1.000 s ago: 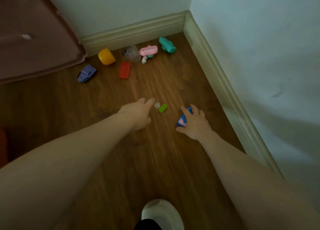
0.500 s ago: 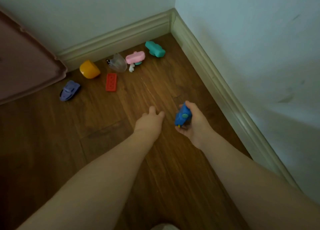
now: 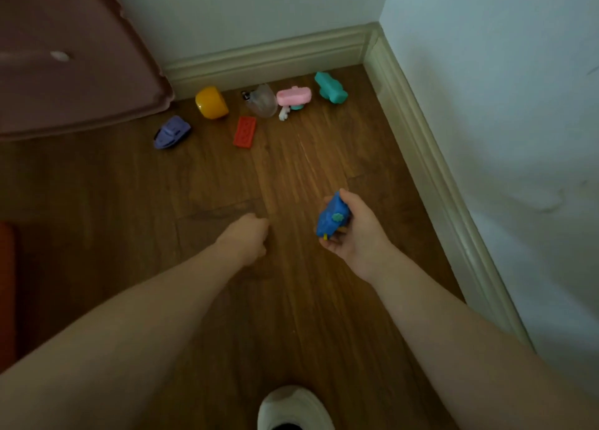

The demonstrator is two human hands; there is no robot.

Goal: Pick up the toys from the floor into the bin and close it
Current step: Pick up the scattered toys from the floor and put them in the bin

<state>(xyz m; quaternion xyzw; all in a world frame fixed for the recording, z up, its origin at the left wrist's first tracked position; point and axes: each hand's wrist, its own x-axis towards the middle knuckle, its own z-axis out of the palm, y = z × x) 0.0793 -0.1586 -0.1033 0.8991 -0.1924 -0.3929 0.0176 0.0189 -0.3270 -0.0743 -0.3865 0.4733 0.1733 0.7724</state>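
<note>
Pink bin lid [image 3: 64, 56] upper left. Purple boat [image 3: 171, 132], yellow cup [image 3: 211, 102], red brick [image 3: 244, 132], pink toy [image 3: 293, 96], teal toy [image 3: 330, 87] on floor. Left hand [image 3: 248, 240] fisted, contents hidden. Right hand [image 3: 351, 232] grips blue toy [image 3: 334, 215]. No legible writing.

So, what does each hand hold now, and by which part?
The right hand grips the blue toy around its body. The left hand is curled; its contents cannot be told.

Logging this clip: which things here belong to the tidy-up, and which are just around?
Job: blue toy in right hand; left hand; purple boat; yellow cup; red brick; clear toy; pink toy; teal toy; pink lid.
Around: shoe; baseboard.
</note>
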